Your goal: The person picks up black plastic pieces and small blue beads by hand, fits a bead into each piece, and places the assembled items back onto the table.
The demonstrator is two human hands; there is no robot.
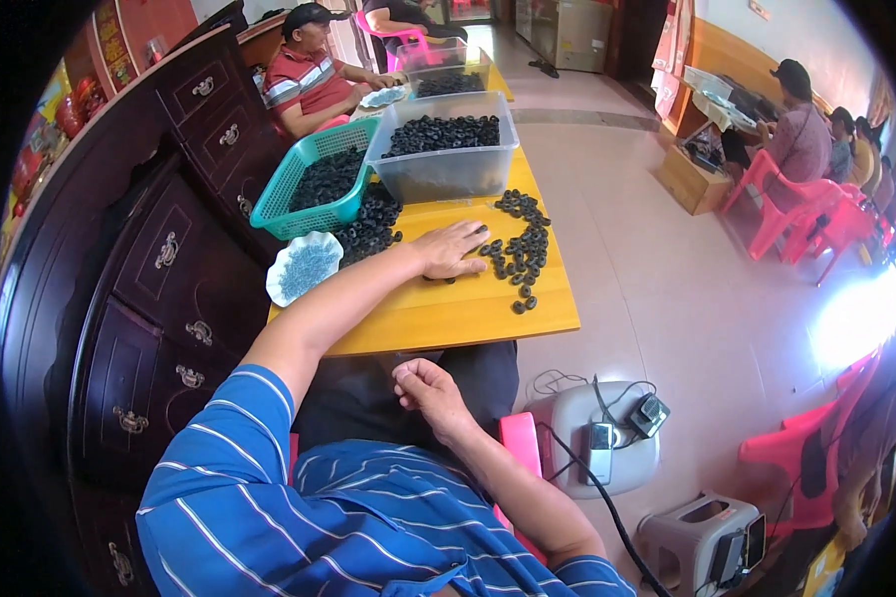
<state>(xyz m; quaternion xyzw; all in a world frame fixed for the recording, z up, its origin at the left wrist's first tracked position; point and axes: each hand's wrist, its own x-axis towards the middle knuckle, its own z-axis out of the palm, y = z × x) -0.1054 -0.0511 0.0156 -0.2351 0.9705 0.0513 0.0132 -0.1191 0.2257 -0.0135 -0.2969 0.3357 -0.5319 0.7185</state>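
While the left hand splays beside chunky black rings, the right hand bunches its fingers.

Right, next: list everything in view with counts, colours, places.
Rings: many, black, on table, in basket and tubs
Table: 1, yellow, ahead
Tubs: 2 or more, clear, on table
Basket: 1, teal, left of near tub
Dishes: 2, white, table's left side
Cabinet: 1, dark brown, left
Chairs: several, pink, mostly right
Stools: 2, grey, lower right
Devices: several, black and silver, on stools
Box: 1 plainly, brown, upper right
Co-workers: several, mixed clothes, left and right
Left hand: 1, bare, flat on table
Right hand: 1, bare, curled above lap
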